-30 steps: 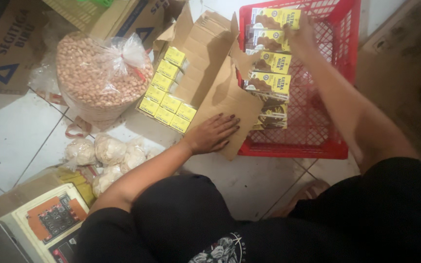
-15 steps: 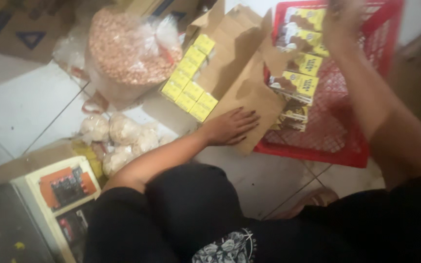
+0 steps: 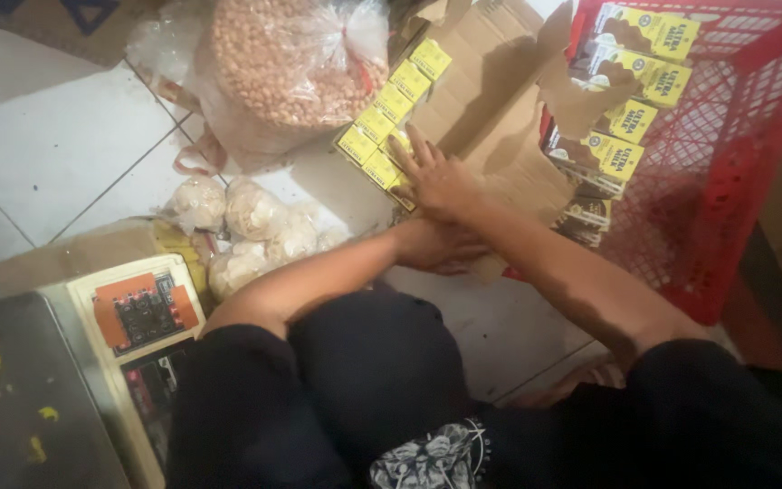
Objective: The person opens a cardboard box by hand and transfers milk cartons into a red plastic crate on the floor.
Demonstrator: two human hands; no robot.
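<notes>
Having left crate [image 3: 726,163], right hand [image 3: 441,177] on yellow cartons [image 3: 391,118]

right hand [image 3: 441,177]: left red crate [image 3: 726,181] | now on yellow cartons [image 3: 391,109] in box

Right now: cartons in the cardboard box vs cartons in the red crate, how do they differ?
The cartons in the cardboard box stand packed in a tight row, only their plain yellow tops showing; the cartons in the red crate lie flat, overlapping loosely, with yellow and brown printed faces up. The right hand rests on the box row; no hand touches the crate ones. The left hand sits partly hidden beneath the right forearm. Both groups look like the same small yellow cartons.
</notes>
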